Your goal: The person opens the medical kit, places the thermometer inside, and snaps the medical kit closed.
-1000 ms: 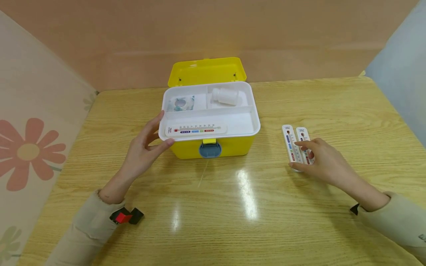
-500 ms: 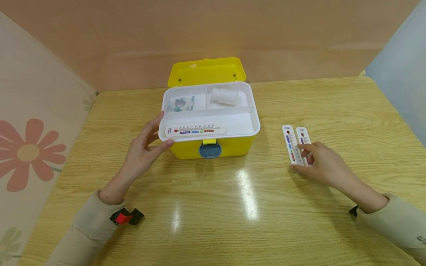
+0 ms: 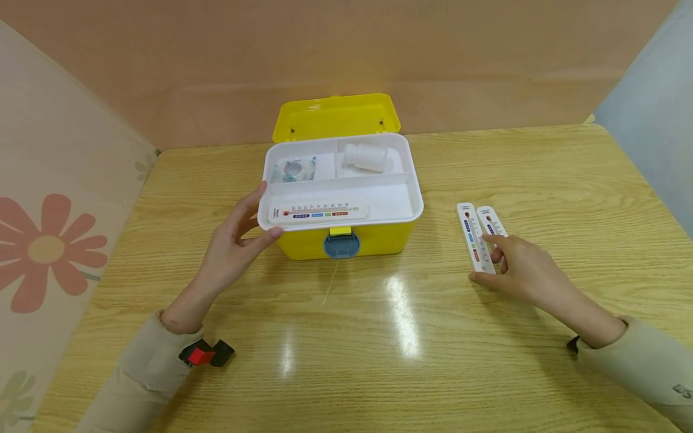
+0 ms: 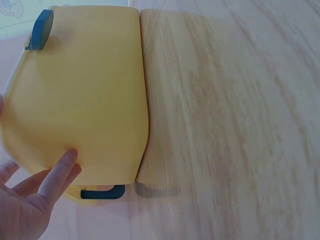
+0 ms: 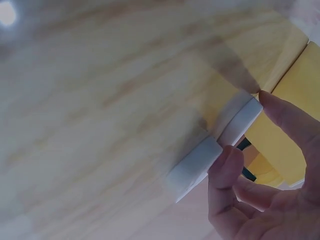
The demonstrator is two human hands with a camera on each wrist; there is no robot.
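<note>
Got my right hand pinching a thermometer, left hand loose-fingered against the yellow box; bottle, packet, another thermometer inside.

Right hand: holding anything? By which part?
The right hand seems to pinch the tabletop pair's left thermometer: thumb at its near-left corner, index fingertip at its right edge.

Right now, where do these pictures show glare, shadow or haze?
Head view: two glare streaks on the table, the right one larger; left wrist view: muted, slightly hazy, including the yellow box; right wrist view: bright spot at upper left, dark shadow near the thermometers.
</note>
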